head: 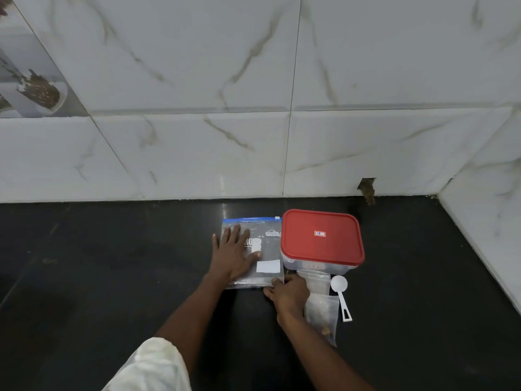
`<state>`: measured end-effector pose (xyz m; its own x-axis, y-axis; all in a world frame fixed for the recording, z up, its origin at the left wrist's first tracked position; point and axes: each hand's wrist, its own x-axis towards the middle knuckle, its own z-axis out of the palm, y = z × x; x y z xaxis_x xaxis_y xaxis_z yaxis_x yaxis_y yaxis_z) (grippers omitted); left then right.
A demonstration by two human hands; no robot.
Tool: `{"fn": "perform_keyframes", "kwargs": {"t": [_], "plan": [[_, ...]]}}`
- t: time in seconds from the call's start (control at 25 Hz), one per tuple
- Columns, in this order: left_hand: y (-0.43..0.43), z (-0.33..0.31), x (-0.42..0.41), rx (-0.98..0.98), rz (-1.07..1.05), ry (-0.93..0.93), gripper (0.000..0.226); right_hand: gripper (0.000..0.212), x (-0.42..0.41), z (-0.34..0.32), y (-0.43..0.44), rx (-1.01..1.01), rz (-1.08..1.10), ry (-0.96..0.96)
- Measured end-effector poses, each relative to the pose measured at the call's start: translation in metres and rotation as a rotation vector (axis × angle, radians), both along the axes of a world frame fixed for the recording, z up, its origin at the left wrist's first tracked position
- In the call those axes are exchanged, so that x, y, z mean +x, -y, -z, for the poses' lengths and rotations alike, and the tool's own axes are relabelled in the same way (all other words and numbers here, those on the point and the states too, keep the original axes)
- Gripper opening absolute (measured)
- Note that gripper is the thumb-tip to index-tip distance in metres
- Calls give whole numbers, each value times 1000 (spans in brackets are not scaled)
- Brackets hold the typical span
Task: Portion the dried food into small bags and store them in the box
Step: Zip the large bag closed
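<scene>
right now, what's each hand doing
Left hand: open, pressed flat on the large zip bag.
Right hand: fingers pinch that bag's near corner.

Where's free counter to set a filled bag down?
Wide bare counter left of the large zip bag, and right of the white scoop. Crowded: small bags and scoop packed in front of the red-lidded box.
</scene>
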<state>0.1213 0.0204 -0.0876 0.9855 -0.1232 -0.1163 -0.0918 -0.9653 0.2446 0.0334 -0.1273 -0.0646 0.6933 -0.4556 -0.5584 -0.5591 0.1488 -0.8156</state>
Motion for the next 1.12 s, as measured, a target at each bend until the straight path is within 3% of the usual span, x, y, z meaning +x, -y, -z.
{"fn": "perform_keyframes", "kwargs": {"t": [0.12,0.36,0.52,0.6,0.68,0.76,0.8,0.88,0.96,1.12], "plan": [[-5,-4,9,-120,-118,147,72,4,-1,-4,-2,-12,10,-2],[-2,6,5,33,-102,-77,83,6,-5,-8,-5,4,96,19],[8,-2,-7,-26,-103,125,85,3,-9,-15,-7,-66,48,25],[18,-6,-20,-74,-85,125,99,5,-16,-27,-2,-244,-149,49],[28,-5,-36,-81,-81,74,110,10,-27,-47,16,-452,-309,239],[34,0,-45,-68,-90,58,108,13,-33,-66,48,-867,-352,481],[35,4,-47,-58,-95,40,105,26,-29,-67,65,-1120,-366,546],[36,11,-48,-36,-111,-9,99,74,-12,-55,98,-1424,-505,435],[38,14,-46,-24,-121,-35,94,100,2,-34,120,-1454,-656,309],[42,16,-45,-29,-131,-32,92,104,11,-17,146,-1404,-791,358]]}}
